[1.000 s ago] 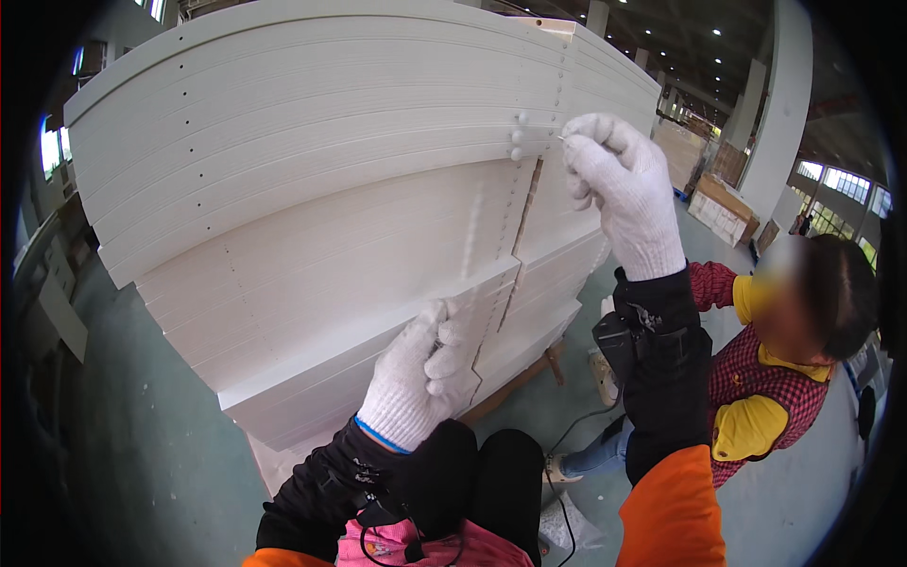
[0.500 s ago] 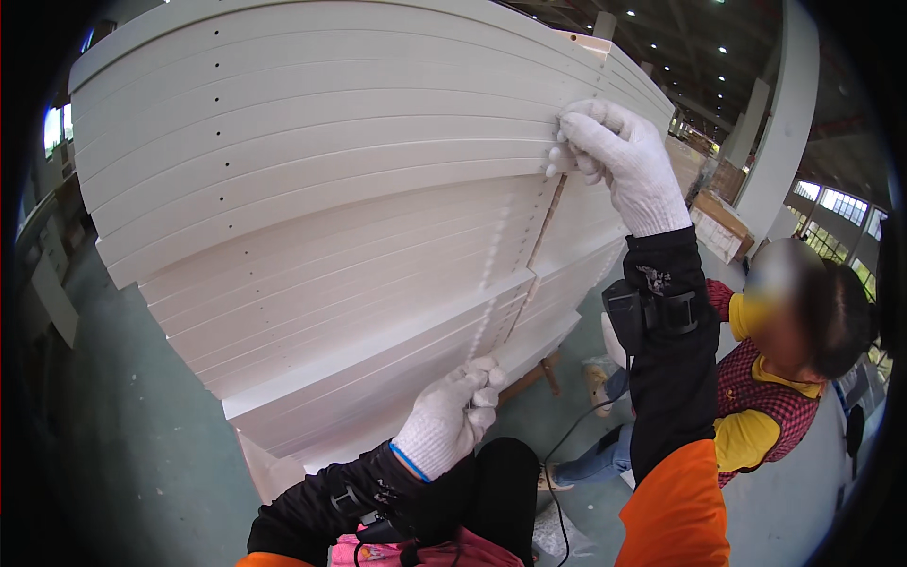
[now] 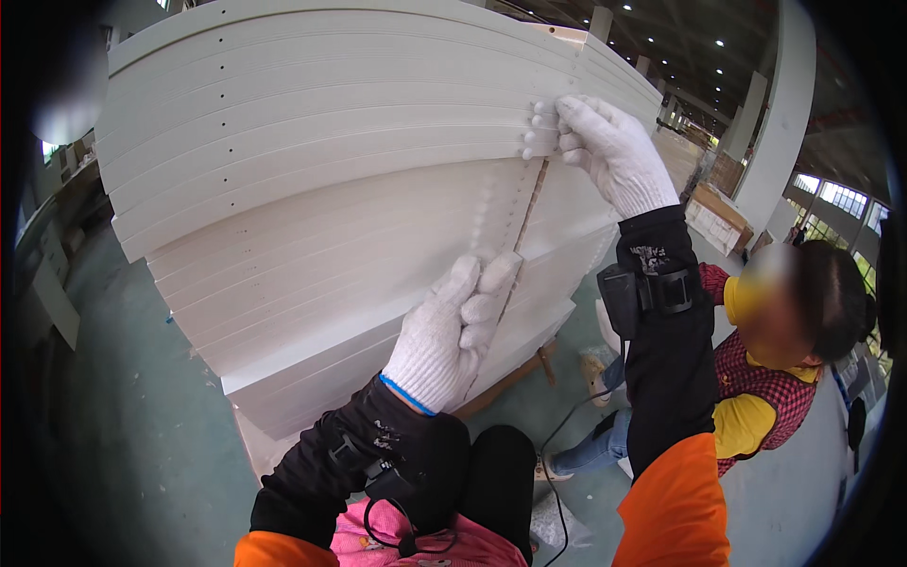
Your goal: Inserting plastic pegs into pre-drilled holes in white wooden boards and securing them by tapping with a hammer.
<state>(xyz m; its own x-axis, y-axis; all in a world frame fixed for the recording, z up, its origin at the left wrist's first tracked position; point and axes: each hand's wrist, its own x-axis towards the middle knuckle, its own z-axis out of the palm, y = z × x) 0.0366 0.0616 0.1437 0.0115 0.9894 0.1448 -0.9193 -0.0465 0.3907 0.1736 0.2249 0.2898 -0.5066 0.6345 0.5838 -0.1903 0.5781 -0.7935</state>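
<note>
A tall stack of white panels [image 3: 331, 132] fills the view ahead of me, with dark holes down its left part. A short column of small white plugs [image 3: 532, 132] stands out from the panel edges near the right corner. Beside these plugs is my white-gloved right hand [image 3: 616, 156], thumb and fingers pinched; what lies between the fingertips is hidden. Lower down, my gloved left hand [image 3: 439, 331] is held before the lower panels near the corner, its fingers curled closed around something I cannot make out. Fainter plugs [image 3: 484, 208] run down the lower panels above it.
A person in a checked vest [image 3: 779, 387] with yellow sleeves is close on my right. A black cable [image 3: 557, 501] hangs beside my leg. Wooden supports [image 3: 546, 364] show under the stack. Behind stand a white pillar [image 3: 779, 123] and a cardboard box [image 3: 718, 215].
My left hand has risen along the stack's corner. My right hand stays by the upper plugs, shifted slightly left in the picture, and more of the plugs show beside it.
</note>
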